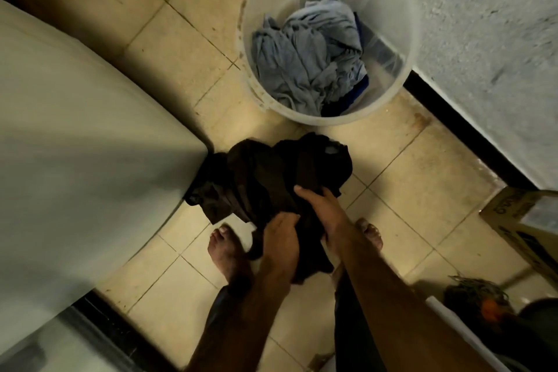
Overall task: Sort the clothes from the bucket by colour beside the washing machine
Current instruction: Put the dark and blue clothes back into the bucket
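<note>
A translucent white bucket (389, 3) stands on the tiled floor near the wall, holding crumpled light blue clothes (308, 54) with a darker blue piece (353, 100) under them. Below it, beside the white washing machine (75, 136), a bundle of black and dark brown clothes (265, 172) hangs over the floor. My left hand (280, 244) grips the bundle's lower edge. My right hand (326, 211) grips the same dark cloth just to the right. My bare feet show under the bundle.
A rough white wall (483, 39) with a black skirting runs along the right. A cardboard box (522, 220) sits at the right edge, with a dark tangled object (477, 296) below it. Beige floor tiles (181, 24) lie between machine and bucket.
</note>
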{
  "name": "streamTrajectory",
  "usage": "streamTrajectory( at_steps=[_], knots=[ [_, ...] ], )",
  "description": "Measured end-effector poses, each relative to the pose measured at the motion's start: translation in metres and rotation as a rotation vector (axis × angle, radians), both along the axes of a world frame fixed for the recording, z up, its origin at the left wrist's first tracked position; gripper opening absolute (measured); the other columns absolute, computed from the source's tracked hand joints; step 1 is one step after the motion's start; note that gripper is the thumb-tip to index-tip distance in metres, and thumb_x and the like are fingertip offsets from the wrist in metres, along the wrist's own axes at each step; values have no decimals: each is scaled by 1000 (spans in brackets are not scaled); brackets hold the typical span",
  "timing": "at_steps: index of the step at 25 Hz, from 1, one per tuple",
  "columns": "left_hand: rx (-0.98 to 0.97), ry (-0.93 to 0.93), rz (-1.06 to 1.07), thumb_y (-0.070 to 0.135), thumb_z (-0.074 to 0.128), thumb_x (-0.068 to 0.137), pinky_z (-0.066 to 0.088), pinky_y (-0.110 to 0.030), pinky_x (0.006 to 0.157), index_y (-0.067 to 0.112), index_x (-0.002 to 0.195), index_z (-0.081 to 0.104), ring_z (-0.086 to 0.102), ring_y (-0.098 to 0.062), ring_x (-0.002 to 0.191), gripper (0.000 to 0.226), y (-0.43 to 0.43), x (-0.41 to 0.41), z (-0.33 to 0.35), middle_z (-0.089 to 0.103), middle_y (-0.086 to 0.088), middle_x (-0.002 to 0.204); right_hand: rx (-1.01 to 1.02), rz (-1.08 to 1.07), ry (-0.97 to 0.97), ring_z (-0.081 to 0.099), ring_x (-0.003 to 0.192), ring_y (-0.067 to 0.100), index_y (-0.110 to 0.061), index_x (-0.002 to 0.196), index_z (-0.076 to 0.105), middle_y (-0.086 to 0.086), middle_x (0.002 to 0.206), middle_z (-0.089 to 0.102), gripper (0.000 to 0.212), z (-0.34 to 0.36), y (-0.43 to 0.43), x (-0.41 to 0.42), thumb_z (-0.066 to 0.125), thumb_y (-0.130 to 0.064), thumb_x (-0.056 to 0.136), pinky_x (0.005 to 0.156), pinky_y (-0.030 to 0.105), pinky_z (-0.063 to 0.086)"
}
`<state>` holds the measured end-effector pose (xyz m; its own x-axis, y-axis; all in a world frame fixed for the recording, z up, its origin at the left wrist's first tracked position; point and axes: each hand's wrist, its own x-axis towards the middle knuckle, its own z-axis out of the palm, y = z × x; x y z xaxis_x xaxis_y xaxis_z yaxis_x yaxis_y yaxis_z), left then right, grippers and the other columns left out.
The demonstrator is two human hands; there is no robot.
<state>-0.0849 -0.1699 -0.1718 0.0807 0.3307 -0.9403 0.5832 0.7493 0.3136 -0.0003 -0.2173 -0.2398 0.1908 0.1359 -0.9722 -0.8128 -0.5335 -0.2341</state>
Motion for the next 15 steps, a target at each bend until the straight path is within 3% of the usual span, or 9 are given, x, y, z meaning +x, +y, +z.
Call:
streamTrajectory(
  at_steps=[2,3,6,7,9,10,12,15],
  knots=[
    [-25,-17,-31,37,56,99,57,-46,92,13,97,69,70,-29,98,28,-8,0,28,72,-14,102,-3,93,-88,67,101,27,-16,133,59,6,109,68,49,21,6,12,74,-13,86,90,40,58],
    [18,-8,-43,43,58,97,57,-43,93,18,96,69,70,-27,98,28,-8,1,40,72,-8,99,-8,127,-117,67,96,26,-17,128,63,6,104,69,42,35,10,18,67,-4,88,84,37,58],
    [262,123,-160,45,59,97,43,2,79,29,94,61,60,-4,85,17,12,6,62,60,14,87,-52,176,-225,69,92,29,-18,108,74,10,98,73,31,75,19,36,59,0,88,81,34,59],
    [325,143,-136,43,59,97,43,2,78,27,96,61,59,-3,85,16,21,10,64,60,13,88,-46,256,-270,68,84,28,-14,96,76,8,88,73,24,91,19,40,58,-1,88,74,30,58],
    [423,62,-4,40,63,94,58,-30,88,22,100,66,66,-15,93,20,40,21,59,67,4,95,68,449,-340,63,64,24,-13,68,71,3,64,66,28,124,18,38,55,-3,89,58,29,49],
    [480,36,0,38,64,94,58,-40,89,20,100,67,66,-16,93,20,49,30,60,68,2,96,137,512,-373,60,59,25,-12,64,69,5,60,65,30,139,18,35,54,-5,89,56,32,48],
    [544,-39,-64,35,61,97,54,-39,87,15,95,67,64,-15,88,21,59,50,71,69,-1,92,255,425,-448,65,63,31,-8,75,72,13,70,71,24,170,19,28,54,-4,89,60,36,52],
    [384,-423,-192,50,45,100,56,-36,87,25,93,73,70,-15,93,39,63,49,88,74,-1,93,262,-34,-324,74,77,24,-11,89,77,10,84,78,21,196,18,36,58,-5,88,64,31,58]
  ],
)
